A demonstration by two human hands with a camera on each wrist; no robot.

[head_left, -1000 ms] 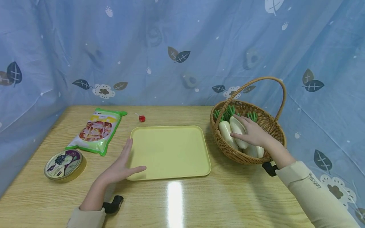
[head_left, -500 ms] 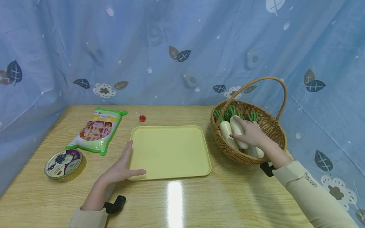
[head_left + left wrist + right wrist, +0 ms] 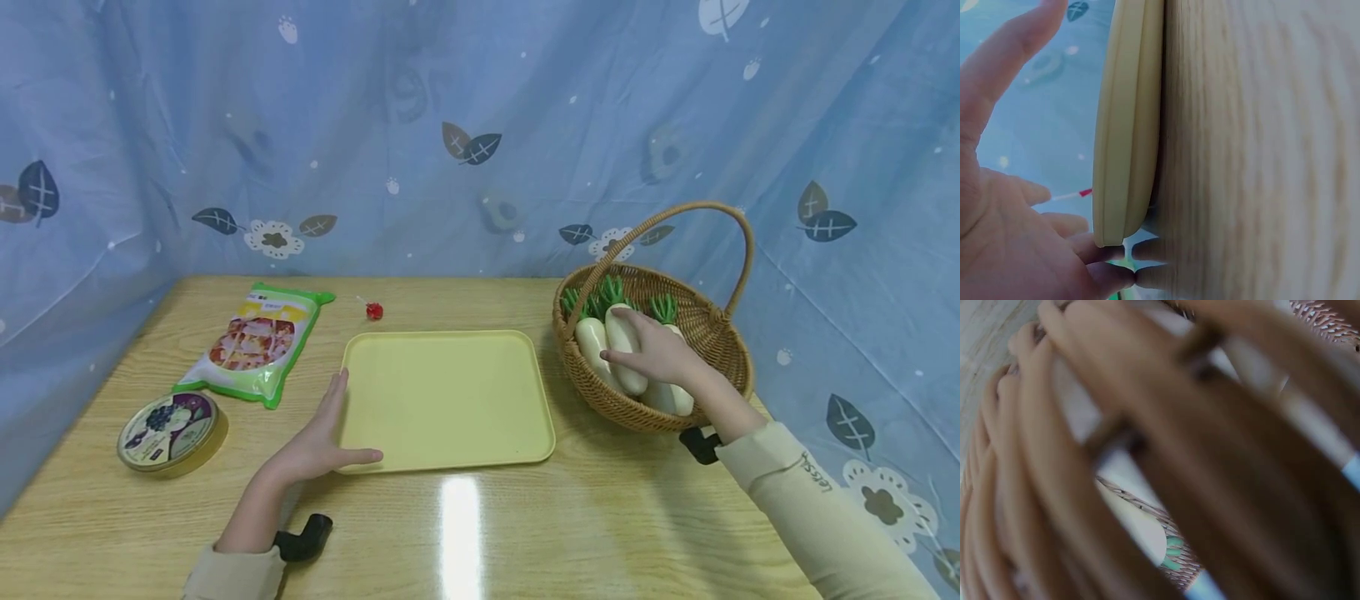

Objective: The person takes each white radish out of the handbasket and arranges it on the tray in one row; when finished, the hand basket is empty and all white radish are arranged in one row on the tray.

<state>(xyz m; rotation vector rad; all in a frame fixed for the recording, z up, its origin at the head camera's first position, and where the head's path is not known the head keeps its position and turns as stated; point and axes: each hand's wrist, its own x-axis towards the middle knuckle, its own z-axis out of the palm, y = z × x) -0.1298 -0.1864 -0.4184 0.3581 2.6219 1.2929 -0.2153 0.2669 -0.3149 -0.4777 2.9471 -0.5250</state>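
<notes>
In the head view, my right hand (image 3: 657, 350) reaches into the wicker basket (image 3: 727, 354) and grips a white radish (image 3: 622, 333), thumb across its left side and fingers over its upper end. More white radishes with green tops lie beside it, one radish (image 3: 591, 337) just left. The basket's weave (image 3: 1147, 406) fills most of the right wrist view. My left hand (image 3: 311, 450) is at the near-left corner of the yellow tray (image 3: 446, 400), thumb and fingers spread. The left wrist view has its fingers close to the tray's rim (image 3: 1119, 125).
A green-edged food packet (image 3: 255, 346) lies at the left on the wooden table (image 3: 570, 517), with a round golden tin (image 3: 171, 433) nearer the front. Behind the tray sits a small red item (image 3: 373, 311) with a white stick. A blue patterned curtain (image 3: 345, 125) hangs behind.
The right hand's fingers have settled round the radish, which has shifted slightly left and toward the front within the basket. My left hand has hardly moved beside the tray.
</notes>
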